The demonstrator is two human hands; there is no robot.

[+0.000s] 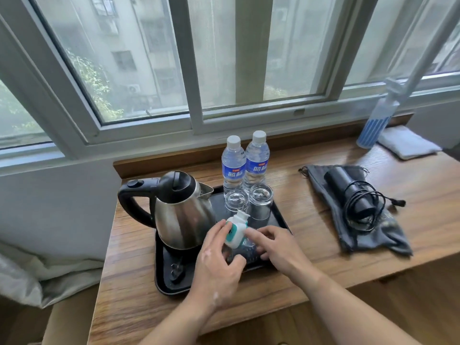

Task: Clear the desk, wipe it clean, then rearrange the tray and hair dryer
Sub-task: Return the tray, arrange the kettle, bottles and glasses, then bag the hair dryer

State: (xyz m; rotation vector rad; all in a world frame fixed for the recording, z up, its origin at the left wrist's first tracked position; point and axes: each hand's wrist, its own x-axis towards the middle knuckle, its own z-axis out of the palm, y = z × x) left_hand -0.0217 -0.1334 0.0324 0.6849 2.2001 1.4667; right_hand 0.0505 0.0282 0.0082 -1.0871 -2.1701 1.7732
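A black tray point(164, 282) lies on the left half of the wooden desk point(311, 225). On it stand a steel kettle point(181, 210), two water bottles point(245, 163) and two upturned glasses point(249, 200). My left hand point(219, 267) holds a small white and teal plug-in device point(235, 230) above the tray's front part. My right hand point(276, 247) rests beside it, fingers touching a dark item on the tray under the device. The black hair dryer point(348, 190) with its coiled cord lies on a grey drawstring bag point(368, 227) at the right.
A folded white cloth point(408, 144) and a blue-and-white striped duster head point(373, 128) on a white pole sit at the desk's far right corner. A window runs along the back. White bedding point(32, 275) lies left of the desk.
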